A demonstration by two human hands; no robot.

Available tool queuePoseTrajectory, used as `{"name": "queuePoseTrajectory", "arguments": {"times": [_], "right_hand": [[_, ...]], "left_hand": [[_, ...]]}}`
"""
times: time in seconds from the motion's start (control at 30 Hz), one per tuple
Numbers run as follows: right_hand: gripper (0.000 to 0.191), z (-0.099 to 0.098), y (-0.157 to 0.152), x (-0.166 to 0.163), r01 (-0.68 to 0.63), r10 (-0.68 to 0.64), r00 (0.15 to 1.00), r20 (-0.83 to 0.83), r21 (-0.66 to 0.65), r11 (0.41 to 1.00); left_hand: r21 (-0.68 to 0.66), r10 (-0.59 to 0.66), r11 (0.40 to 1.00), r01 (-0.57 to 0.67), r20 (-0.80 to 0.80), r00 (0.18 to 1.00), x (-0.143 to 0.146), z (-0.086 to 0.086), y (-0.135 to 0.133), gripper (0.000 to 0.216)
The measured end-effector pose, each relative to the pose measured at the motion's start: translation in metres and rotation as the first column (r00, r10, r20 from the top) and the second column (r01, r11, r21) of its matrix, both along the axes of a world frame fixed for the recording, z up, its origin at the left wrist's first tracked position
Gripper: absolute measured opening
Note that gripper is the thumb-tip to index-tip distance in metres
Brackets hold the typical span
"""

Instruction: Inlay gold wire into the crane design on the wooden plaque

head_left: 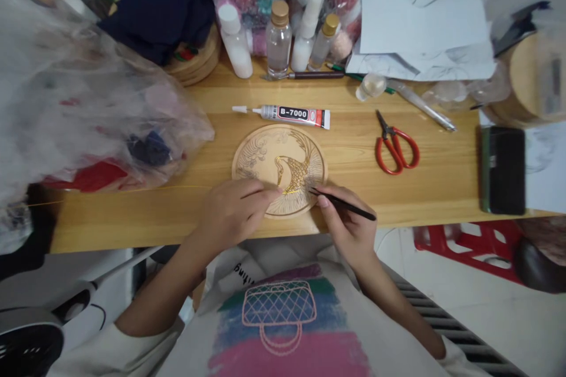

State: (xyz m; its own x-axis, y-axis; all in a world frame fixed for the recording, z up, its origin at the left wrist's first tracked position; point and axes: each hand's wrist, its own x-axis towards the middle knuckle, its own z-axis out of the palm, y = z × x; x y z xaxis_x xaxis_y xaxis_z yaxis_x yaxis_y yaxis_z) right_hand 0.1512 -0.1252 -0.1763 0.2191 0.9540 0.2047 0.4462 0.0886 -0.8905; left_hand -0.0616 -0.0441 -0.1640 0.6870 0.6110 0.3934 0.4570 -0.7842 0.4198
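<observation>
A round wooden plaque (265,156) lies flat on the table, printed with line art of a long-necked bird partly outlined in gold. My left hand (239,209) rests at its lower left, fingertips pinched on a thin gold wire (290,192) that crosses the bird's lower body. The wire trails off left across the table. In my right hand (351,224) is a pair of black tweezers (349,206), tips over the plaque's right part; whether they grip the wire is too small to tell.
Above the plaque lies a B-7000 glue tube (294,115), its nozzle pointing left. Red-handled scissors (394,144) are to the right, with a phone (503,169) farther over. Bottles (278,41) line the back; a plastic bag (110,106) covers the left side.
</observation>
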Motion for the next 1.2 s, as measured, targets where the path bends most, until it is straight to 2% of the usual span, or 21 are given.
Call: {"name": "queuePoseTrajectory", "arguments": {"times": [0.3, 0.5, 0.67, 0.87, 1.2], "right_hand": [[0.019, 0.001, 0.016, 0.014, -0.108, 0.107, 0.994, 0.023, 0.029, 0.994], [0.021, -0.001, 0.014, 0.015, -0.088, 0.087, 0.996, 0.033, 0.046, 0.995], [0.021, -0.004, 0.013, 0.016, -0.071, 0.07, 0.997, 0.015, 0.034, 0.997], [0.023, -0.003, 0.014, 0.016, -0.087, 0.087, 0.996, -0.001, 0.024, 0.996], [0.02, -0.001, 0.014, 0.016, -0.097, 0.097, 0.995, -0.003, 0.036, 0.995]], "left_hand": [[-0.068, 0.125, 0.99, -0.122, 0.029, 0.992, 0.011, -0.006, -0.011, 0.018], [-0.13, 0.161, 0.98, -0.154, 0.048, 0.986, 0.017, -0.003, -0.018, 0.017], [-0.174, 0.255, 0.955, -0.242, 0.058, 0.965, 0.023, 0.001, -0.026, 0.016], [-0.226, 0.252, 0.945, -0.237, 0.039, 0.967, 0.026, 0.001, -0.028, 0.018], [-0.208, 0.246, 0.95, -0.233, 0.04, 0.968, 0.025, -0.002, -0.029, 0.019]]}}
